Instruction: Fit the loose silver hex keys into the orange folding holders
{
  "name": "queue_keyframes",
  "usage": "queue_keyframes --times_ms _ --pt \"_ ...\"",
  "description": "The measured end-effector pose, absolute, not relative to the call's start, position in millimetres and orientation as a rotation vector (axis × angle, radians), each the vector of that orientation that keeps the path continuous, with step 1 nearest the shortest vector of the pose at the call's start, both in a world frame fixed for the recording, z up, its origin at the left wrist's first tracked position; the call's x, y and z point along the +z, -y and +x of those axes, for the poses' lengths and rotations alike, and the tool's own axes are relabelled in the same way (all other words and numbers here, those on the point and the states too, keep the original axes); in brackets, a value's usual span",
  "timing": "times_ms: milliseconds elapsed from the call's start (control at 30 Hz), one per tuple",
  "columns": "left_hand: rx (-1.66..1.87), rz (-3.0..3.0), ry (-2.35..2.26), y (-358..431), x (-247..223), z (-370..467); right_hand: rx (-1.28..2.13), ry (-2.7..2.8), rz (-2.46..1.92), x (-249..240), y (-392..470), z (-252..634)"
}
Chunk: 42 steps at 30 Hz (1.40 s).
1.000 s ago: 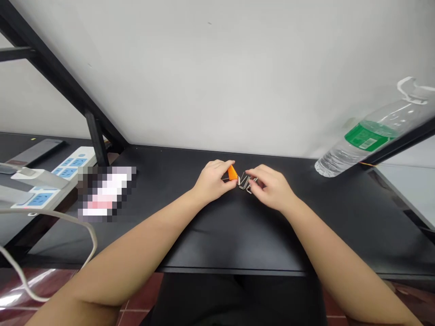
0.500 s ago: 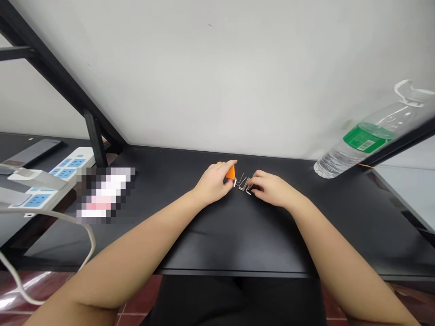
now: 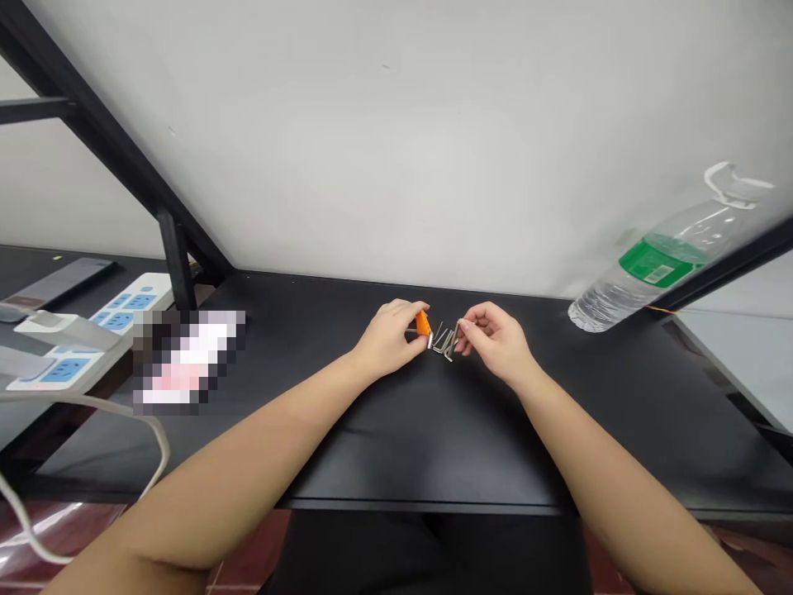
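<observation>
My left hand (image 3: pixel 391 337) grips a small orange holder (image 3: pixel 424 323) between thumb and fingers, with a silver piece showing at its lower end. Just right of it, several L-shaped metal hex keys (image 3: pixel 442 341) lie close together on the black tabletop (image 3: pixel 434 438). My right hand (image 3: pixel 494 340) pinches one hex key (image 3: pixel 457 331) between thumb and forefinger, at the right side of the group. The other fingers of that hand are curled, and part of the pinched key is hidden.
A large clear bottle with a green label (image 3: pixel 657 261) stands at the back right. On the left are a white power strip (image 3: pixel 133 307) with plugs, a pale cable (image 3: pixel 154 426), a pixelated object (image 3: pixel 189 359) and a grey flat device (image 3: pixel 62 281). A wall rises behind.
My right hand has turned and closed its thumb and forefinger on a hex key. In my left hand the orange holder is tilted differently and shows more. The view has shifted slightly.
</observation>
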<state>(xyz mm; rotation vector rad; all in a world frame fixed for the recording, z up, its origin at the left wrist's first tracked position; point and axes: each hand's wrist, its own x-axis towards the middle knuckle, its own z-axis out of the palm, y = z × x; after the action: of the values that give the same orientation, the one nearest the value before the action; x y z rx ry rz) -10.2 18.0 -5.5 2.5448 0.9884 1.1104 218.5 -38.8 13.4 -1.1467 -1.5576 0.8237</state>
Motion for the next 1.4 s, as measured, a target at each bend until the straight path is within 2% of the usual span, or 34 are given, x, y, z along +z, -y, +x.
queue_keyframes --times_ms 133,500,967,1400 --pt "1.082 2.602 -0.961 -16.6 -5.0 -8.5 1.026 1.329 -0.974 11.5 45.3 201.5" --pt "1.026 2.656 -1.005 -16.0 -6.3 -5.8 0.713 1.127 -1.031 6.6 45.2 187.7" --pt "1.027 2.65 -1.028 -15.0 -8.1 -3.0 0.231 1.425 -1.015 -2.0 40.8 195.0" --pt "1.018 2.665 -1.029 -15.0 -7.7 -1.9 0.154 1.49 -1.004 0.3 43.1 194.7"
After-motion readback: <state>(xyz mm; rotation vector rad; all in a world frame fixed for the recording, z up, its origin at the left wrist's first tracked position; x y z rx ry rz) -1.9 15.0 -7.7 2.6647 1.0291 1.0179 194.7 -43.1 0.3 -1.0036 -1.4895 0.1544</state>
